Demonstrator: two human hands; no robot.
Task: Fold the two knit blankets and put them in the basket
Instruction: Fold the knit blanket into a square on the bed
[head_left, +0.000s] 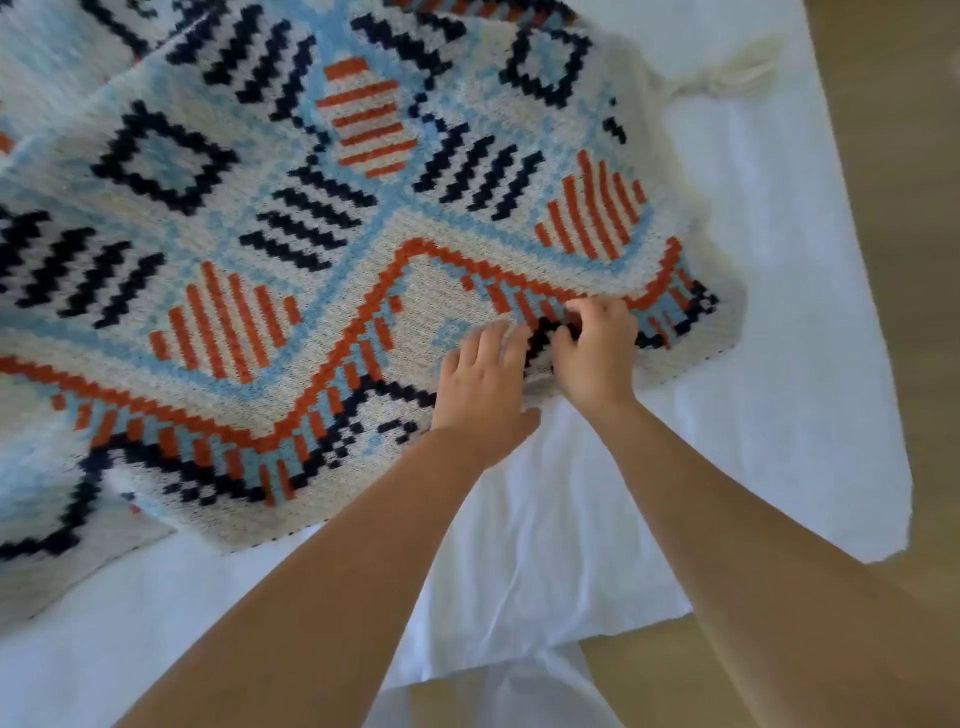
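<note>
Lying spread over a white sheet (789, 322), the knit blanket (291, 218) fills the upper and left parts of the head view, cream with navy, pale blue and orange diamonds and zigzags. Its near edge runs slantwise from the lower left towards the right, and a cream tassel (727, 78) hangs off its far right corner. Both of the person's bare arms reach forward to that near edge. The right hand (597, 358) has its fingers curled in, pinching a fold of the blanket at the border. Just beside it, the left hand (483, 400) rests on the knit with fingers nearly straight and slightly spread, its thumb pointing out over the sheet. The sheet is creased beneath the arms, and a wooden floor (914, 156) shows beyond it on the right.
</note>
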